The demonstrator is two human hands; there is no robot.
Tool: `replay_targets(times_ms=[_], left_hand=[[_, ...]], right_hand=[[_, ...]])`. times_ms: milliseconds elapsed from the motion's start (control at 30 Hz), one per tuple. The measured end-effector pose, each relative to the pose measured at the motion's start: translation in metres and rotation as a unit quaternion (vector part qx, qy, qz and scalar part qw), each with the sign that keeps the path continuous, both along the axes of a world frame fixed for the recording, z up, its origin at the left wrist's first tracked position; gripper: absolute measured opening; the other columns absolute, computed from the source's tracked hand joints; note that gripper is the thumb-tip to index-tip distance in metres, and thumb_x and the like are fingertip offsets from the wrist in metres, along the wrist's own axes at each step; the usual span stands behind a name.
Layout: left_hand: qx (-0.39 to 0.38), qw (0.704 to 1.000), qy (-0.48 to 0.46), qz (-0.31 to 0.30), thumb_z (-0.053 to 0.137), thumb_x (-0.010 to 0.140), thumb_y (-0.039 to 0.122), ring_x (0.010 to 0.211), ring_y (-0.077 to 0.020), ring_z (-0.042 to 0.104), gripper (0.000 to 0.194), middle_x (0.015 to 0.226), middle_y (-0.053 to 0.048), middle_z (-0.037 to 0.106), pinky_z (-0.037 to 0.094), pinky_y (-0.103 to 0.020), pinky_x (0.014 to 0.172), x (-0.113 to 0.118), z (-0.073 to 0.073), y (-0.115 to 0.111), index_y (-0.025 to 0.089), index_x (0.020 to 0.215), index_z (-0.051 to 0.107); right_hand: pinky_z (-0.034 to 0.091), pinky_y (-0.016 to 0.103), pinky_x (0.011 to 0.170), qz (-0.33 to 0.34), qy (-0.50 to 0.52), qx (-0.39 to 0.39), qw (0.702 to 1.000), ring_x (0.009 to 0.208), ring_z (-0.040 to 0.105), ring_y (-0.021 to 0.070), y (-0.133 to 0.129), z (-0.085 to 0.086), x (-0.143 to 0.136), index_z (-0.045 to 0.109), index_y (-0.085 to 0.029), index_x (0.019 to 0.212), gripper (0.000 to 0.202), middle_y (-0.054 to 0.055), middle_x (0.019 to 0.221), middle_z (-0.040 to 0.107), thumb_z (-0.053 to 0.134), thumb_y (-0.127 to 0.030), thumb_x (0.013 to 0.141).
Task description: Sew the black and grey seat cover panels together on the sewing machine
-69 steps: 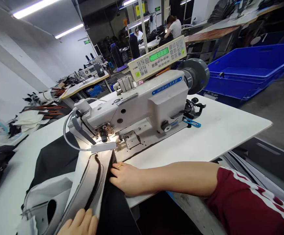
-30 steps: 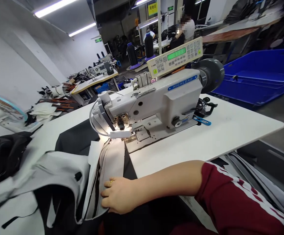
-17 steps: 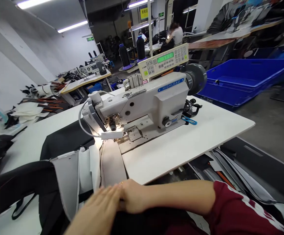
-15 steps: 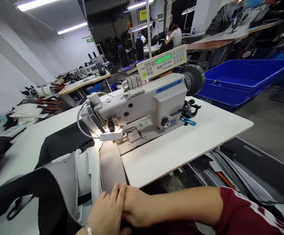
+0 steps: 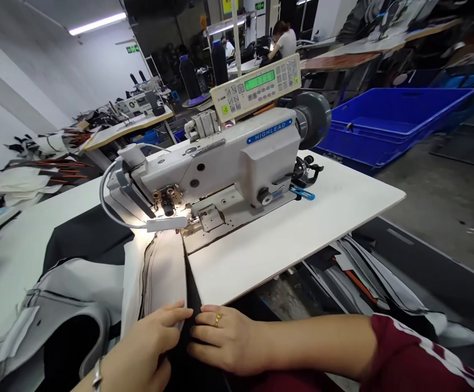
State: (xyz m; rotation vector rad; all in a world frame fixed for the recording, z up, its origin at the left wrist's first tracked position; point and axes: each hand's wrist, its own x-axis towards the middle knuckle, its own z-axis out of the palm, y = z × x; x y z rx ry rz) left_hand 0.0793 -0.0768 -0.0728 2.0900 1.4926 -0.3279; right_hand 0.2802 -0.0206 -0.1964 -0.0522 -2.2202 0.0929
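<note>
Layered fabric [image 5: 165,272] lies under both hands [image 5: 234,338], reaching the sewing machine [image 5: 224,169].

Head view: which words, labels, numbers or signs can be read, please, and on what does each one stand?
"HIGHLEAD": blue plate on the machine.
"C-60M", small but apparently so: panel above the machine.
Display: digits too blurred.
Keys: marks too small.
Yellow sign: cut off, unreadable.
Green signs: no readable words.
</note>
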Motion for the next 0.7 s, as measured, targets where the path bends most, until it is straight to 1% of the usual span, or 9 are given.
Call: replay_targets(times_ms=[67,133,200,267,367,433,533,633,700], left_hand=[[-0.042,0.998,-0.040,0.031,0.045,0.063,0.001,0.137,-0.0177,0.047,0.032,0.130,0.000,0.065,0.031,-0.032,0.122,0.007,0.011,0.006,0.022,0.077,0.064],[-0.064,0.994,-0.071,0.053,0.044,0.061,0.001,0.133,-0.0174,0.051,0.024,0.120,0.000,0.070,0.034,-0.031,0.121,0.014,0.015,0.011,0.022,0.066,0.054],[-0.074,0.991,-0.094,0.065,0.044,0.060,0.002,0.133,-0.0180,0.052,0.021,0.120,0.000,0.070,0.036,-0.031,0.119,0.017,0.013,0.015,0.022,0.062,0.045],[-0.085,0.988,-0.107,0.072,0.044,0.060,0.003,0.134,-0.0183,0.051,0.020,0.124,-0.001,0.069,0.036,-0.031,0.119,0.018,0.010,0.018,0.022,0.062,0.043],[-0.097,0.986,-0.107,0.078,0.044,0.060,0.004,0.135,-0.0189,0.049,0.019,0.123,-0.001,0.069,0.032,-0.032,0.121,0.014,0.005,0.023,0.022,0.063,0.044],[-0.093,0.987,-0.101,0.079,0.044,0.061,0.003,0.134,-0.0197,0.050,0.019,0.125,-0.002,0.068,0.035,-0.031,0.120,0.012,0.003,0.025,0.022,0.065,0.050],[-0.062,0.990,-0.095,0.079,0.046,0.061,0.002,0.133,-0.0210,0.052,0.025,0.139,-0.006,0.059,0.041,-0.031,0.115,0.008,-0.003,0.027,0.020,0.072,0.059],[-0.037,0.993,-0.079,0.074,0.047,0.061,0.001,0.136,-0.0225,0.048,0.031,0.150,-0.010,0.047,0.037,-0.032,0.118,0.006,-0.007,0.030,0.018,0.079,0.065],[-0.040,0.995,-0.054,0.073,0.047,0.061,0.001,0.139,-0.0228,0.045,0.034,0.151,-0.010,0.046,0.034,-0.033,0.120,0.006,-0.007,0.033,0.018,0.083,0.067]], right_hand=[[0.052,0.027,0.083,0.002,-0.011,-0.010,1.000,0.086,0.059,0.0162,-0.002,0.006,-0.004,0.067,-0.014,0.092,0.013,0.004,0.085,0.063,0.055,-0.019,0.097],[0.052,0.028,0.076,-0.007,-0.013,-0.017,1.000,0.083,0.060,0.0173,-0.004,0.009,-0.004,0.066,-0.013,0.091,0.012,0.005,0.082,0.061,0.056,-0.017,0.096],[0.053,0.029,0.076,-0.025,-0.015,-0.016,0.999,0.085,0.061,0.0190,-0.007,0.010,-0.003,0.066,-0.011,0.094,0.012,0.007,0.085,0.063,0.056,-0.017,0.095],[0.054,0.032,0.080,-0.045,-0.022,-0.011,0.999,0.092,0.062,0.0215,-0.009,0.010,-0.003,0.066,-0.010,0.100,0.014,0.010,0.092,0.065,0.055,-0.018,0.095],[0.055,0.034,0.082,-0.069,-0.031,-0.006,0.997,0.096,0.062,0.0237,-0.010,0.010,-0.006,0.066,-0.009,0.103,0.018,0.013,0.098,0.066,0.054,-0.019,0.094],[0.055,0.034,0.082,-0.078,-0.030,-0.007,0.996,0.094,0.063,0.0236,-0.008,0.011,-0.009,0.065,-0.009,0.101,0.017,0.013,0.097,0.066,0.053,-0.018,0.094],[0.055,0.035,0.085,-0.085,-0.022,-0.011,0.996,0.093,0.063,0.0237,-0.006,0.011,-0.014,0.065,-0.009,0.097,0.015,0.012,0.094,0.066,0.051,-0.016,0.094],[0.053,0.036,0.088,-0.092,-0.035,-0.011,0.995,0.096,0.063,0.0238,-0.003,0.009,-0.018,0.064,-0.009,0.097,0.016,0.012,0.094,0.066,0.050,-0.015,0.094],[0.053,0.036,0.089,-0.098,-0.045,-0.008,0.994,0.098,0.062,0.0241,-0.002,0.006,-0.021,0.063,-0.009,0.099,0.016,0.013,0.097,0.066,0.050,-0.016,0.094]])
